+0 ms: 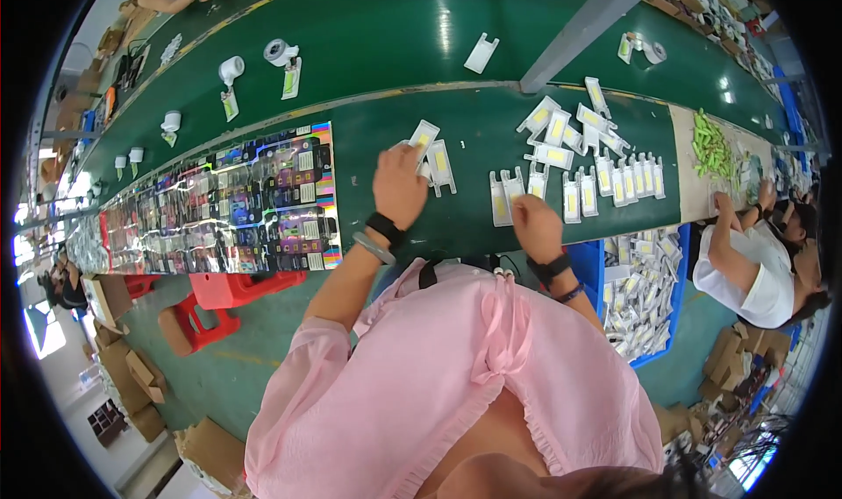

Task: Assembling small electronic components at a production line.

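My left hand (pixel 401 188) is closed at a small group of white LED light panels with yellow strips. Its fingertips grip the lower end of a tilted light panel (pixel 424 136). Another panel (pixel 440 167) lies just right of those fingers. My right hand (pixel 537 227) has its fingers curled over the lower end of a light panel (pixel 514 186), which stands in a row beside a second panel (pixel 500 203). The fingers partly hide what they pinch. Farther right, several panels (pixel 618 183) are lined up side by side, with a loose pile (pixel 554 129) behind them.
A blue bin (pixel 671 310) full of panels stands below the table's right edge. Shiny printed sheets (pixel 228 205) cover the table at left. A grey post (pixel 588 34) rises behind the pile. Lamp parts (pixel 291 74) sit on the green belt. A person (pixel 754 262) works at right near green pieces (pixel 712 146).
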Action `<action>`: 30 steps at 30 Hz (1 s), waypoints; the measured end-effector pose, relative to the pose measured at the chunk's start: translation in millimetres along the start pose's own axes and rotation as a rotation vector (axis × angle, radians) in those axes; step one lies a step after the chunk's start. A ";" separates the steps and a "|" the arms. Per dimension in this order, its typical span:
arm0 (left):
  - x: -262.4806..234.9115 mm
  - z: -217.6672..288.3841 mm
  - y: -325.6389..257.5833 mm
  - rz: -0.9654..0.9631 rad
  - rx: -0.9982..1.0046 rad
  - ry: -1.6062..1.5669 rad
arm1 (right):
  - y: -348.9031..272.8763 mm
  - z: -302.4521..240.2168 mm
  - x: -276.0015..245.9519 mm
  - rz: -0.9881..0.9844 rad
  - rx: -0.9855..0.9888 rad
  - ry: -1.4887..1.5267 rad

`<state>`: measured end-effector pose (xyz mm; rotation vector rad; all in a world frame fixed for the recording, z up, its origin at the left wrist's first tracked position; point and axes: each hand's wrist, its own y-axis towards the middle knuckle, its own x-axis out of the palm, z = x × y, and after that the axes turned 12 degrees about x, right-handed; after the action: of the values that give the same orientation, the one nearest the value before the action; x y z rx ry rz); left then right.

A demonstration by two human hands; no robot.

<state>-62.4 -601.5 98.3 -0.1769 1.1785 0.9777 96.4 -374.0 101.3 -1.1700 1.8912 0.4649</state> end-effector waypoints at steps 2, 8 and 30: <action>-4.7 -19.4 5.4 -0.016 -0.033 0.077 | 10.8 -37.7 13.6 -0.028 -0.148 0.051; 3.4 -48.4 10.9 -0.242 0.034 0.091 | 65.8 -96.1 82.0 -0.062 -0.133 -0.052; -56.5 -113.7 -31.0 -0.328 0.251 -0.036 | 95.7 -119.3 94.8 -0.041 -0.682 -0.180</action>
<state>-121.4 -717.6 86.7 -0.1459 1.1838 0.5393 -61.1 -459.1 82.5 -1.5266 1.5849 1.2128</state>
